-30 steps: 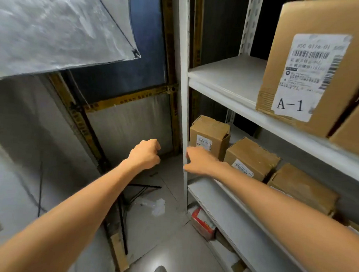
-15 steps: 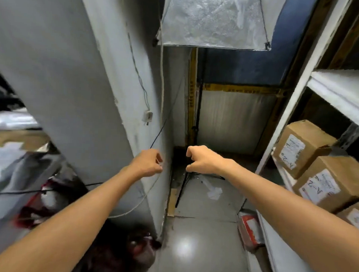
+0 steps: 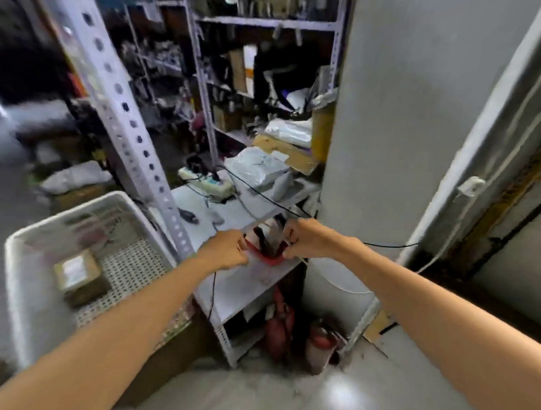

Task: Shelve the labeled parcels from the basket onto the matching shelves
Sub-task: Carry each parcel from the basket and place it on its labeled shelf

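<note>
A cluttered storeroom is filling the frame. A brown parcel (image 3: 79,275) is lying in the white basket (image 3: 63,219), lower left. The left hand (image 3: 228,249) and right hand (image 3: 308,240) are hovering at centre, curled on nothing; I would reach down-left, avoiding the perforated post (image 3: 122,123) and black cable (image 3: 263,196) beside it.

Left hand (image 3: 228,249) and right hand (image 3: 308,240) stretch forward on bare arms, both curled into fists, near each other.

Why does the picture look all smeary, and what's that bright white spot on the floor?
Head view: blur smears the basket and the parcel inside it; the bright spot is light glaring off the shiny floor; the wide lens bends the shelf post.
</note>
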